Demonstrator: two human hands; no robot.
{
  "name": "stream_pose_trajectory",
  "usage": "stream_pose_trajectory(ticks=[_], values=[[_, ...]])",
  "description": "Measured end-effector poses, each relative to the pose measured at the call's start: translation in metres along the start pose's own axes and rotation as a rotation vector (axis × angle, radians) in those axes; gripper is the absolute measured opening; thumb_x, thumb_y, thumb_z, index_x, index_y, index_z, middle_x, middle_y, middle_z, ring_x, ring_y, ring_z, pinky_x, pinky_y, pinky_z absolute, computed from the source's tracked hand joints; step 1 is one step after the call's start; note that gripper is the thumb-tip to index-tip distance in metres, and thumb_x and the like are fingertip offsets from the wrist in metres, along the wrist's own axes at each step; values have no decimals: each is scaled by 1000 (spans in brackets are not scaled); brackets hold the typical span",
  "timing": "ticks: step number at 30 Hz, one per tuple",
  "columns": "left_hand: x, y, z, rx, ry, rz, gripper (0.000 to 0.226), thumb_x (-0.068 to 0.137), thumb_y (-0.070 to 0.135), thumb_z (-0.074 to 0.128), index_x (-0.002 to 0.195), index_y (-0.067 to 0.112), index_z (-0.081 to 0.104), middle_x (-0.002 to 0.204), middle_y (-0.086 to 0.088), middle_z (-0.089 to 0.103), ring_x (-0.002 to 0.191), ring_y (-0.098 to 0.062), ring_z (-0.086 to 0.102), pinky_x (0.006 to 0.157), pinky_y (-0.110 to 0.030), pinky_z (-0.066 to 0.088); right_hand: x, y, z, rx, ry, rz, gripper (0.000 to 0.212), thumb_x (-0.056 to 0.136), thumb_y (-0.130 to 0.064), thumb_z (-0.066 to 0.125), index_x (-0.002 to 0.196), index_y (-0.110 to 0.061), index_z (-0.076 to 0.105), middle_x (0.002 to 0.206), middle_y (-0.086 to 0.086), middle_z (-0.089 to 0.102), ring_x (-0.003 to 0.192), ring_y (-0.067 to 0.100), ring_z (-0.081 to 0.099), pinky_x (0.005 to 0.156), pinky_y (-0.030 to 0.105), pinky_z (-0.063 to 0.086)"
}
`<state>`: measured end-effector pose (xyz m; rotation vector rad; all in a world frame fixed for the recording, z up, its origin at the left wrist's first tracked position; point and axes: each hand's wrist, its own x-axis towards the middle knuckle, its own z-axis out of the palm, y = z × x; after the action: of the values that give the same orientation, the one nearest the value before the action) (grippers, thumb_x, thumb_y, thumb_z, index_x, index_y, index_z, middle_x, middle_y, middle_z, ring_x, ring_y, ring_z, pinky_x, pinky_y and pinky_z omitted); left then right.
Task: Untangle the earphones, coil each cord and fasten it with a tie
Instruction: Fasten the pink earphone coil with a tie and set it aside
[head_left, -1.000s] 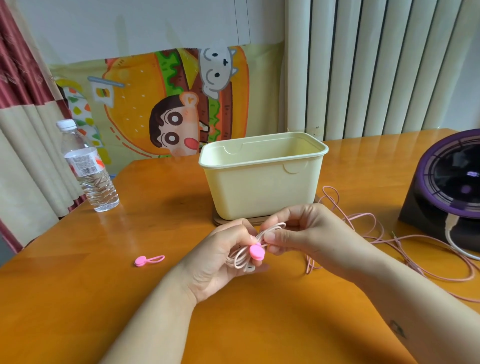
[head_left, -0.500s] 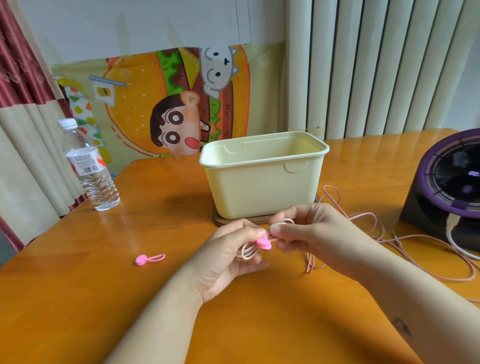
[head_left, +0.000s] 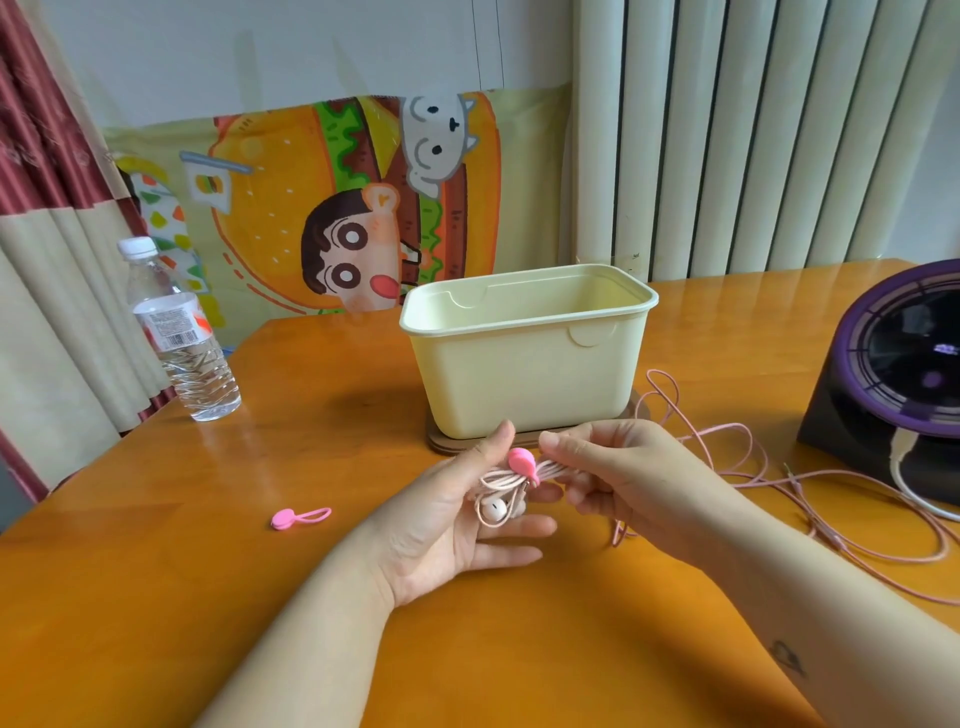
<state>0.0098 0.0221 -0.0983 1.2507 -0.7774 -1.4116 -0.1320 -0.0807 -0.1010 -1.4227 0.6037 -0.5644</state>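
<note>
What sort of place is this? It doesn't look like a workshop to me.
Most likely a room in someone's home. A cartoon burger cloth hangs behind the wooden table, a red-and-cream curtain and pale vertical blinds flank it, and a water bottle stands on the table.

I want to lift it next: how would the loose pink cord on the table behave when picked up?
Probably floppy: the loose pink cord lies in slack, crossing loops. Likely light, since it is thin. It may snag, as loops overlap.
</note>
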Motion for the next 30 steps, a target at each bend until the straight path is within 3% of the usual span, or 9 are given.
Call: stream_pose_trajectory(ticks=[3, 8, 12, 16, 19, 22, 24, 27, 30], values=[[1, -1, 0, -18, 35, 79, 38, 75, 26, 65, 109, 8, 63, 89, -9, 67, 82, -20, 68, 80, -41, 56, 1, 0, 0, -10, 55, -8, 25, 66, -36, 72, 65, -11, 66, 57, 0, 60, 48, 9, 52, 49, 20, 44], [4, -1, 0, -23, 171, 161, 12, 86, 7, 60, 97, 8, 66, 74, -5, 68, 67, -13, 66, 65, -28, 57, 0, 2, 1, -207, 132, -91, 33, 70, -47, 68, 65, -15, 64, 50, -2, 51, 46, 11, 45, 47, 18, 37], [6, 0, -3, -71, 205, 200, 13, 86, 6, 60, 97, 7, 66, 74, -5, 68, 63, -12, 65, 64, -28, 58, 0, -2, 0, -276, 65, -205, 19, 80, -31, 70, 97, -21, 66, 76, -8, 70, 68, 5, 64, 63, 22, 52], [7, 0, -5, -72, 201, 227, 11, 86, 10, 60, 95, 9, 66, 71, -4, 67, 62, -11, 64, 65, -27, 57, -3, -3, -2, -401, -2, -271, 7, 83, -20, 70, 89, -16, 69, 76, 0, 67, 66, 9, 57, 62, 25, 49], [6, 1, -7, -16, 184, 267, 26, 83, 33, 58, 96, 14, 69, 78, -3, 69, 70, -11, 65, 74, -30, 55, -4, -5, -5, -411, 41, -285, 8, 81, -23, 72, 84, -16, 71, 69, -1, 66, 60, 7, 56, 59, 21, 46], [11, -1, -15, 234, 350, 321, 37, 97, 44, 38, 95, 21, 67, 87, 0, 71, 78, -14, 65, 83, -33, 49, -3, -13, -5, -292, 125, -318, 6, 81, -18, 71, 81, -13, 70, 64, 5, 63, 58, 14, 54, 59, 27, 46], [16, -8, -24, 576, 472, 326, 34, 99, 43, 36, 92, 24, 63, 93, 3, 70, 82, -13, 64, 82, -31, 47, -1, -23, -5, -244, 173, -370, 7, 82, -16, 69, 83, -9, 69, 61, 4, 62, 56, 13, 53, 58, 27, 47], [21, -19, -31, 964, 429, 248, 17, 96, 40, 46, 98, 30, 61, 103, 12, 64, 93, -6, 59, 82, -26, 49, 12, -48, -2, -306, 254, -480, 7, 84, -17, 69, 86, -9, 69, 66, 1, 66, 60, 8, 59, 61, 20, 52], [18, -21, -30, 1050, 394, 222, 16, 97, 38, 46, 107, 34, 58, 104, 18, 57, 99, -2, 54, 84, -22, 47, 43, -71, -1, -448, 409, -571, 13, 84, -24, 70, 91, -13, 69, 75, 0, 68, 70, 12, 65, 67, 24, 54]])
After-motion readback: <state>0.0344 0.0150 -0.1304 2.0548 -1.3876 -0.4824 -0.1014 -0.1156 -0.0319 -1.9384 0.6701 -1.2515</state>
